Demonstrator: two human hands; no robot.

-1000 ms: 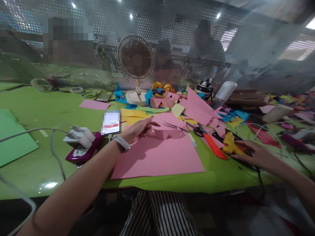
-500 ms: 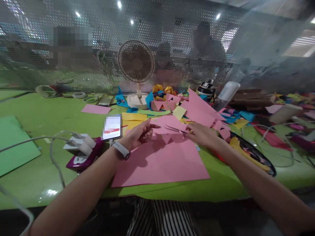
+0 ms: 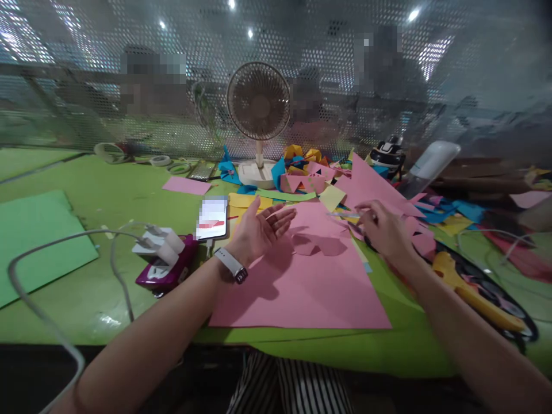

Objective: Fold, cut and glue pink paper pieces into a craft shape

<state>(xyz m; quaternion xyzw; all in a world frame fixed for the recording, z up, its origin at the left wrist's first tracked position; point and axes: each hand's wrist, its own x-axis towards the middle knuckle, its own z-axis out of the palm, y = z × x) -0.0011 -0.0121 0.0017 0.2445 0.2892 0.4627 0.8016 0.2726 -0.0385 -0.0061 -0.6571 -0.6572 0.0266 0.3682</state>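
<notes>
My left hand (image 3: 261,233), with a watch (image 3: 233,265) on its wrist, is turned palm up over the pink paper. Its fingers are stretched out and hold nothing. A pair of scissors (image 3: 354,228) is in my right hand (image 3: 383,233), blades pointing left and somewhat blurred. Between the hands lies a cut pink paper piece (image 3: 317,244) with a notched lower edge. It rests on a large pink sheet (image 3: 302,296) that reaches toward the table's front edge.
A phone (image 3: 212,218) and a purple box with white chargers (image 3: 161,247) stand left. Behind are a fan (image 3: 259,106) and heaped paper scraps (image 3: 302,167). At right lies a black tray with a yellow tool (image 3: 474,290). Green paper (image 3: 38,241) is far left.
My left hand has opened from a pointing shape to a flat palm. My right hand has drawn the scissors right, away from the pink piece. The view has shifted left.
</notes>
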